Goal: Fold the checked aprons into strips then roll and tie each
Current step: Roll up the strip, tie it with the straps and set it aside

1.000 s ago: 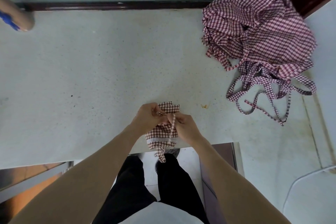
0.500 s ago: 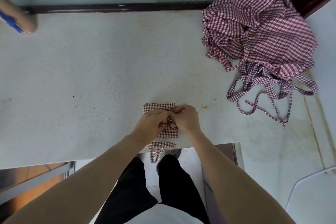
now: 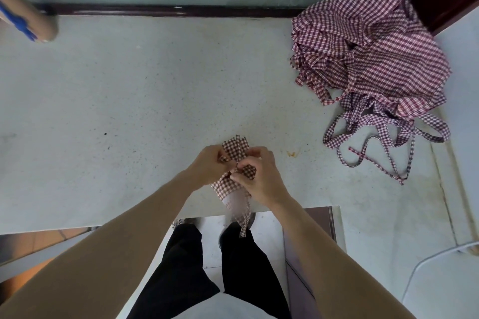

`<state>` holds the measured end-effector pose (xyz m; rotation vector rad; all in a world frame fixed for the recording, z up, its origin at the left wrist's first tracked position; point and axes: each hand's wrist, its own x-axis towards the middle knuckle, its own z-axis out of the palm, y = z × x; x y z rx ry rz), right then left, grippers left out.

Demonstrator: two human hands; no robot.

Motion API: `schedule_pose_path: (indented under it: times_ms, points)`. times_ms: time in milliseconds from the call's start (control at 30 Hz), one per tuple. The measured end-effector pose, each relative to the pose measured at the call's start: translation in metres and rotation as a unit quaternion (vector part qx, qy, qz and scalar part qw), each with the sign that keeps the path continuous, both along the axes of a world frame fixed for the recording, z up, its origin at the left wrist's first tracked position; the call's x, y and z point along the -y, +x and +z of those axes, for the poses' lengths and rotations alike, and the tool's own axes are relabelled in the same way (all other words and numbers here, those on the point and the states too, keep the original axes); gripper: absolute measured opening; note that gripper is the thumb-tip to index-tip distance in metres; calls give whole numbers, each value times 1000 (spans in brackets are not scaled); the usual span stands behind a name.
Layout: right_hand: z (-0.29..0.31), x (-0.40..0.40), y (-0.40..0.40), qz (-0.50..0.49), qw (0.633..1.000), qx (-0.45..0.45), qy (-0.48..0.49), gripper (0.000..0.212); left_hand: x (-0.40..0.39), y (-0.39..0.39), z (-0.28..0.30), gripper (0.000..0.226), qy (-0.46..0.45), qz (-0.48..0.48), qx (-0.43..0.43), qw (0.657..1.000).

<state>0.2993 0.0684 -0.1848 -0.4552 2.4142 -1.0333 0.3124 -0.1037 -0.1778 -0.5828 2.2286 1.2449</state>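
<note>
Fingers of the left hand [image 3: 207,166] and right hand [image 3: 259,176] pinch the rolled apron [image 3: 234,163] lying between them.

The rolled apron [image 3: 234,166] and the apron heap [image 3: 368,59] were maroon-and-white checked; the counter [image 3: 129,111] was speckled pale grey, the trousers [image 3: 207,267] black.

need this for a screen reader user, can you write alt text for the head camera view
Seen from above, a person's left hand and right hand grip a small rolled checked apron at the near edge of a pale speckled counter, its strap end hanging off. A heap of loose checked aprons lies at the counter's far right.
</note>
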Motion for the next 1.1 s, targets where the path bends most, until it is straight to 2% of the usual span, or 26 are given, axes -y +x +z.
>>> schedule_pose_path:
  times_ms: [100,167,267,333,467,600,733,867,933,1000,1067,1100]
  points:
    - [4,2,1,0,997,-68,39,17,-4,2,-2,24,-11,61,-14,998]
    - [9,1,-3,51,989,-101,99,15,-7,6,-3,27,-31,73,-25,997]
    - [16,-7,-9,148,972,-77,167,26,-9,12,-6,29,-50,70,-56,995]
    - [19,-13,-11,173,970,-63,159,32,-9,15,-7,23,-55,90,-64,992]
    - [23,-29,-14,78,992,60,81,37,-8,18,-7,18,-47,101,-80,991]
    - [9,-44,-22,-51,988,85,121,43,-6,28,-10,17,-46,82,-129,987]
    - [-1,-33,-19,-123,981,52,137,52,-10,35,-12,16,-37,88,-144,985]
    - [-4,-32,-23,-165,979,20,117,49,-3,36,-14,14,-27,65,-157,985]
    - [-3,-34,-25,-172,976,25,131,43,0,36,-13,10,-27,65,-148,986]
    - [4,-32,-26,-183,974,-10,134,29,1,34,-11,11,-15,69,-146,987]
    - [18,-28,-30,-171,979,-82,77,19,2,32,-5,23,6,78,-148,986]
    - [27,-25,-31,-150,984,-95,33,21,2,31,-3,27,20,90,-145,985]
